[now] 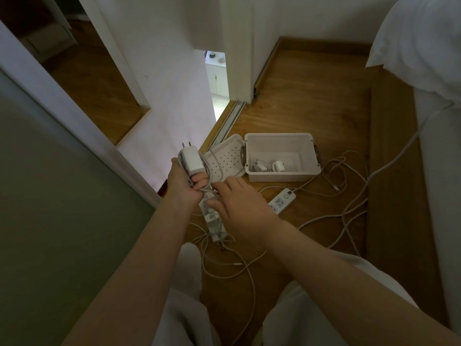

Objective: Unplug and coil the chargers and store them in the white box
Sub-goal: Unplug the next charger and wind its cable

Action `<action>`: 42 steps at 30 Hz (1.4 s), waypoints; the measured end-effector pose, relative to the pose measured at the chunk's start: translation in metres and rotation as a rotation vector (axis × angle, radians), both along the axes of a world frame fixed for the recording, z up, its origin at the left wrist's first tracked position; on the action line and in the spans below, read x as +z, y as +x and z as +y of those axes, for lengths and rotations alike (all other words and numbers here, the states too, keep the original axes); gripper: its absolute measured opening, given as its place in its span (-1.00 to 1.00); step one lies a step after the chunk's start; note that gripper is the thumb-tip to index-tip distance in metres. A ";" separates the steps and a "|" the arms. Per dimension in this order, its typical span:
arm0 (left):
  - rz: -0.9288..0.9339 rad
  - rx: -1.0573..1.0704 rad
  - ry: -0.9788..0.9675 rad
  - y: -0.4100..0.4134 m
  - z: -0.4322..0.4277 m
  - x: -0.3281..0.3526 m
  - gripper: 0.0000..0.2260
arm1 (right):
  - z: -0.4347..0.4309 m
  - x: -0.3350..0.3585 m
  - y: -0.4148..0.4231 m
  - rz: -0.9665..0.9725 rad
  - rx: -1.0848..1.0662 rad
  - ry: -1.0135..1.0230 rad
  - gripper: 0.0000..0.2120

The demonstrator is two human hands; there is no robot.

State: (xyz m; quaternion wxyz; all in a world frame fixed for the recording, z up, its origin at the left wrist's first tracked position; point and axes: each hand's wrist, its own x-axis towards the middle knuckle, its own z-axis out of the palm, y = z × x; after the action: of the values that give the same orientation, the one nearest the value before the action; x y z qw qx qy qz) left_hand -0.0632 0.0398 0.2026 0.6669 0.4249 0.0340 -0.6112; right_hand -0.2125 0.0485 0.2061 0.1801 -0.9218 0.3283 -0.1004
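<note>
Wooden floor [311, 96] fills my feed. At left, my left hand [182, 186] grips a white charger [190, 158], its cord looped round the brick. My right hand [239, 203] reaches for that cord; whether it pinches it I cannot tell. Further right, the white box [282, 174] sits open with two coiled chargers [277, 166] inside. I judge us roughly midway, since a power strip [282, 202] and loose cables [335, 171] await.

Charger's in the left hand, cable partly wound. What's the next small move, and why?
Probably one more wrap: the right hand should lead the loose cable round the charger that the left hand grips. Slack hangs below that hand toward the floor, so it is not ready for the open box.
</note>
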 end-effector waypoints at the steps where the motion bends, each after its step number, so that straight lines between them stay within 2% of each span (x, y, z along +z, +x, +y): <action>1: 0.002 0.006 0.000 0.001 0.000 -0.001 -0.59 | -0.001 0.002 -0.001 0.011 0.011 -0.006 -0.57; 7: -0.057 -0.024 0.037 -0.005 -0.001 0.000 -0.56 | -0.010 0.008 -0.010 -0.021 -0.027 -0.027 -0.68; 12: -0.200 -0.015 0.095 -0.006 -0.003 0.004 -0.57 | -0.009 0.004 -0.012 -0.093 -0.103 0.078 -0.71; 16: -0.219 -0.008 0.116 -0.004 -0.003 0.006 -0.57 | -0.014 0.004 -0.017 -0.229 -0.114 0.179 -0.73; 20: -0.212 0.009 0.113 -0.003 -0.004 0.007 -0.58 | -0.019 0.001 -0.021 -0.218 -0.098 0.144 -0.78; 22: -0.188 0.016 0.100 -0.003 -0.002 0.007 -0.59 | -0.021 -0.001 -0.024 -0.237 -0.121 0.206 -0.82; 25: -0.122 0.015 0.053 -0.004 0.000 0.005 -0.62 | -0.019 -0.001 -0.025 -0.249 -0.130 0.360 -0.67; 28: -0.108 -0.031 0.005 -0.006 0.000 0.006 -0.62 | -0.018 -0.002 -0.024 -0.365 -0.219 0.552 -0.68; 33: -0.176 -0.100 -0.001 -0.015 -0.001 0.015 -0.61 | -0.018 0.001 -0.025 -0.473 -0.428 0.709 -0.77; 37: -0.221 -0.115 0.049 -0.014 0.002 0.017 -0.65 | -0.035 -0.003 -0.031 -0.495 -0.640 0.680 -0.68; 42: -0.329 -0.116 0.088 -0.013 0.002 0.017 -0.63 | -0.034 -0.008 -0.032 -0.517 -0.712 0.972 -0.74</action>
State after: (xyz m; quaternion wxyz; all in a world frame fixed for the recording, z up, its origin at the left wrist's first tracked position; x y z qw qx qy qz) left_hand -0.0761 0.0415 0.2200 0.6078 0.5491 -0.0736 -0.5689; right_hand -0.2449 0.0143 0.1976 0.6051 -0.5165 0.5675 -0.2123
